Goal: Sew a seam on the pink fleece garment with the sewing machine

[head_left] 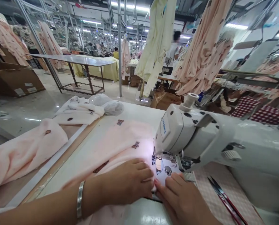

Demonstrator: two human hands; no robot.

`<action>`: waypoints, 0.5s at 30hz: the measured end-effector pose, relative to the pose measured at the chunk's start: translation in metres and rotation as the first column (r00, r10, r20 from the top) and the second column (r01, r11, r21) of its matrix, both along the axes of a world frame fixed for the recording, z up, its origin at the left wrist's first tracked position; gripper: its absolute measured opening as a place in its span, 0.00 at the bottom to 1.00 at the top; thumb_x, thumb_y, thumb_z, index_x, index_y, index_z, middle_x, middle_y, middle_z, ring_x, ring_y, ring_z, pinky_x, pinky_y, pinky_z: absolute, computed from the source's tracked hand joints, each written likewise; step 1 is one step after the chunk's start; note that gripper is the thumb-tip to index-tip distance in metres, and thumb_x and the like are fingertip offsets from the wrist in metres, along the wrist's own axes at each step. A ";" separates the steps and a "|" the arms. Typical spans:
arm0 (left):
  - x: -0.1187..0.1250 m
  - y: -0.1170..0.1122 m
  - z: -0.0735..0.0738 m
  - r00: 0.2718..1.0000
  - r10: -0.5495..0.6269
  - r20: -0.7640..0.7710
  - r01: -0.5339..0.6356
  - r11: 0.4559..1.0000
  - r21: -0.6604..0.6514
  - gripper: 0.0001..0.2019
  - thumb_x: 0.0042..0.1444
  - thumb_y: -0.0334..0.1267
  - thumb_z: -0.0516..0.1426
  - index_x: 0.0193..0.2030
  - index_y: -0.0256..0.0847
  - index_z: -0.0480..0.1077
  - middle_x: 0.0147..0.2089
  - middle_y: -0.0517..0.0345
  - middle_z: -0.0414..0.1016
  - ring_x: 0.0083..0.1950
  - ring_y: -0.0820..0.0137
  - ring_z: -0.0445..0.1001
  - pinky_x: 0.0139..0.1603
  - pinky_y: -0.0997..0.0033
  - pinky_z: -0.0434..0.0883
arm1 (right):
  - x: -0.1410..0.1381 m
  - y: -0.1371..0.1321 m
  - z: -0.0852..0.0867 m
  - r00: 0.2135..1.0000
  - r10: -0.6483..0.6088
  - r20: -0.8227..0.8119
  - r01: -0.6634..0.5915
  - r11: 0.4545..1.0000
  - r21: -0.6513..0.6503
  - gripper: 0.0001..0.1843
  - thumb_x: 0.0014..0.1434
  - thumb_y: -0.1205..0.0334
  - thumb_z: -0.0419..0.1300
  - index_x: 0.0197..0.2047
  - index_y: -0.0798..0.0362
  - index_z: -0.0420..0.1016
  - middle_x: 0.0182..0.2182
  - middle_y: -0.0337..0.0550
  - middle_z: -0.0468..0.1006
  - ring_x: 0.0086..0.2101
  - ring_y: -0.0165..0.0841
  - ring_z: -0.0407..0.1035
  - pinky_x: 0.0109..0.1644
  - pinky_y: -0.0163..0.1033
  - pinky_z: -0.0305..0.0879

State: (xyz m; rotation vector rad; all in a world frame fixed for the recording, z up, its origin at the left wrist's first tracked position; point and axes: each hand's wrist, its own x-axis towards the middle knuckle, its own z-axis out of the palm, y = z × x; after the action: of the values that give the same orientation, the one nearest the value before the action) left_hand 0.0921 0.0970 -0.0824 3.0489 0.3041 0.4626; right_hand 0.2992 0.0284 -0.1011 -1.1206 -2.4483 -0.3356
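A pink fleecy fabric (127,134) with small bear prints lies on the white machine table, its right edge by the needle of a white sewing machine (177,131). My left hand (132,179), with a silver bracelet on the wrist, rests on this fabric, its fingers curled over the edge just in front of the needle. Close beside it, my right hand (180,193) has its fingers bent, thumb and fingertips at the same fabric edge near the metal needle plate (164,170). The machine's lamp lights the cloth there. The exact grip of the fingertips is partly hidden.
A pointed red and black hand tool (226,198) lies on checked pink cloth at right. More pink fabric (36,147) and a clear plastic bag (106,104) are at left. Beyond stand a metal-legged table (76,59), cardboard boxes (15,78), hanging garments (205,47) and a person (173,51).
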 end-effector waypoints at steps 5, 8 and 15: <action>0.000 0.007 -0.001 0.998 -0.058 0.011 0.058 0.998 -0.028 0.14 0.64 0.45 0.48 0.36 0.37 0.68 0.40 0.55 0.70 0.40 0.68 0.66 0.49 0.63 0.65 | -0.001 0.001 0.001 0.999 -0.032 -0.005 0.031 0.998 -0.054 0.12 0.61 0.67 0.51 0.46 0.55 0.71 0.25 0.41 0.70 0.26 0.33 0.60 0.33 0.39 0.53; 0.001 0.013 -0.002 0.999 -0.040 0.006 0.040 0.998 -0.045 0.10 0.64 0.37 0.48 0.37 0.38 0.69 0.42 0.55 0.71 0.40 0.68 0.67 0.48 0.65 0.65 | -0.002 0.003 0.003 0.998 -0.058 -0.006 0.057 0.997 -0.056 0.12 0.63 0.66 0.50 0.46 0.54 0.71 0.26 0.42 0.71 0.28 0.34 0.62 0.35 0.40 0.56; 0.004 0.034 0.001 0.999 0.007 0.045 -0.003 0.997 -0.073 0.11 0.65 0.36 0.48 0.39 0.40 0.71 0.43 0.55 0.71 0.41 0.68 0.66 0.46 0.68 0.63 | 0.000 0.007 0.004 0.995 -0.100 -0.008 0.099 0.994 -0.045 0.12 0.63 0.63 0.49 0.47 0.54 0.70 0.29 0.44 0.73 0.28 0.35 0.66 0.32 0.39 0.58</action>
State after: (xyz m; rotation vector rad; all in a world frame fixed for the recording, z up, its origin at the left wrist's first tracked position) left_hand 0.0957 0.1313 -0.0814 2.9635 0.3193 0.5083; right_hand 0.2990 0.0350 -0.0967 -1.2630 -2.4068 -0.3057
